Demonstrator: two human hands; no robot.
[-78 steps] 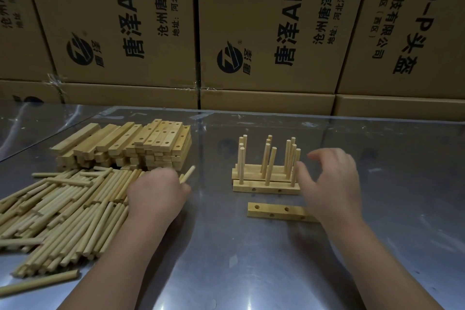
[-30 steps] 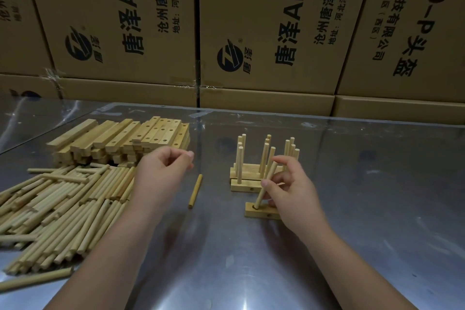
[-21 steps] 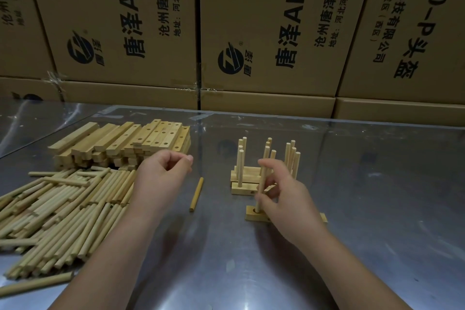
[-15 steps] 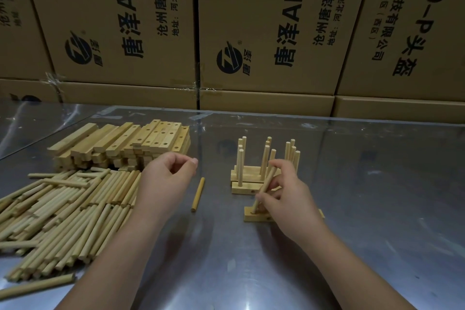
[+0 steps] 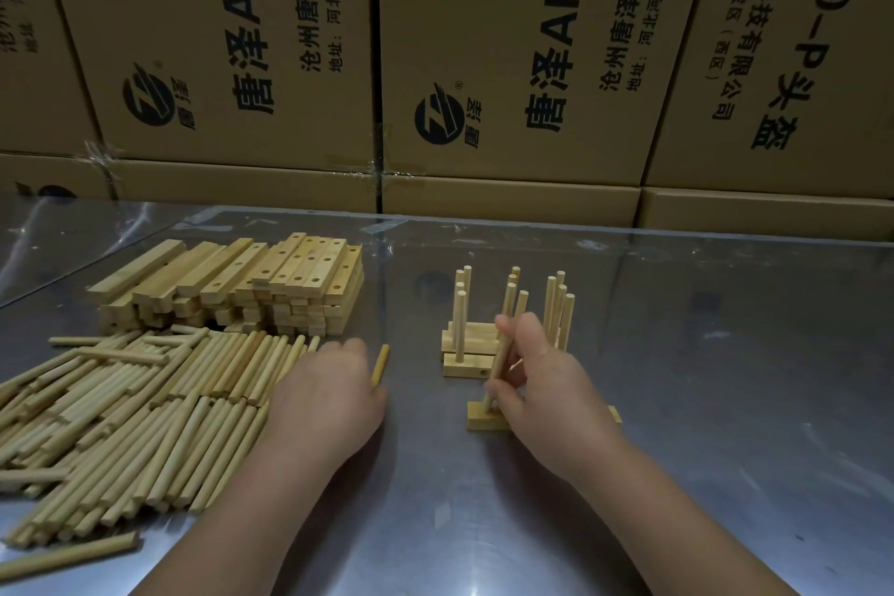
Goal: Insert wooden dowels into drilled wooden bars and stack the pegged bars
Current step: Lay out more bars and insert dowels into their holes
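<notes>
1. My right hand point(image 5: 546, 382) pinches one dowel point(image 5: 498, 368) between thumb and fingers. The dowel stands slightly tilted, its foot at the left-end hole of the working bar point(image 5: 476, 420), which lies flat on the metal table point(image 5: 725, 426).
2. I judge this peg is not yet fully home. The middle of that bar is hidden under my hand, so I cannot say whether its other holes are filled; probably they are empty.
3. My left hand point(image 5: 324, 394) lies palm down at the edge of the dowel pile point(image 5: 121, 407), just beside a single loose dowel point(image 5: 380, 363). Seen from behind, I cannot tell whether its fingers have closed on anything.
4. Done so far: the pegged stack point(image 5: 464, 367) sits just behind the working bar, a few bars layered, with three clusters of dowels standing upright.
5. Left to do: the heap of drilled bars point(image 5: 290, 276) at far left is large and the dowel pile is deep, so I reckon most of the job remains.
</notes>
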